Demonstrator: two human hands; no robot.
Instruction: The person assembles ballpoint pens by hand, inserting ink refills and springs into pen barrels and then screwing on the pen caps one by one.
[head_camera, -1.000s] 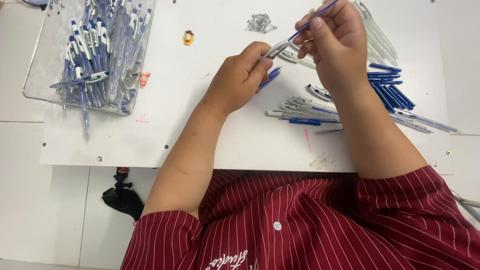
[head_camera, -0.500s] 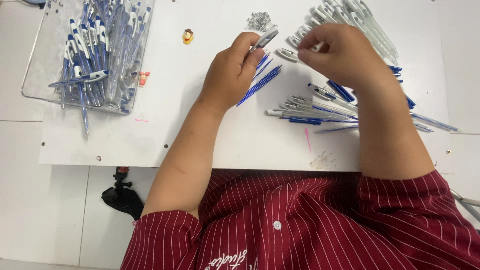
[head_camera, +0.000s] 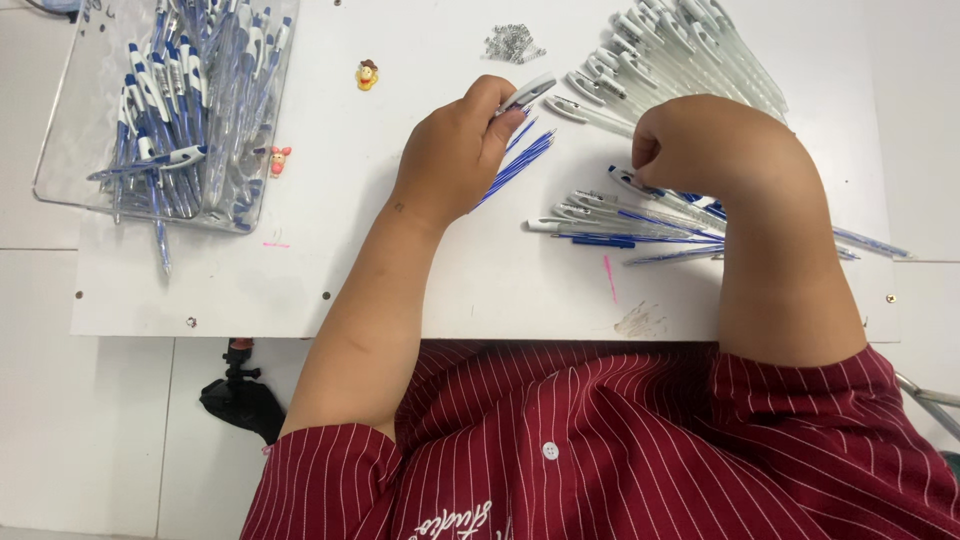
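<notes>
Left hand (head_camera: 455, 150) grip closed around pen barrel (head_camera: 527, 93); right hand (head_camera: 715, 150) grip curled, contents hidden.

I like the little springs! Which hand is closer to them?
Left. The left hand sits just below the pile of springs; the right hand is farther off to their right.

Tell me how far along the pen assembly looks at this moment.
Done: a clear tray at the left holds many finished blue-and-white pens. In hand: the left hand grips a white pen barrel, while the right hand rests on loose parts. Left: a row of empty barrels, blue refills and springs.
</notes>
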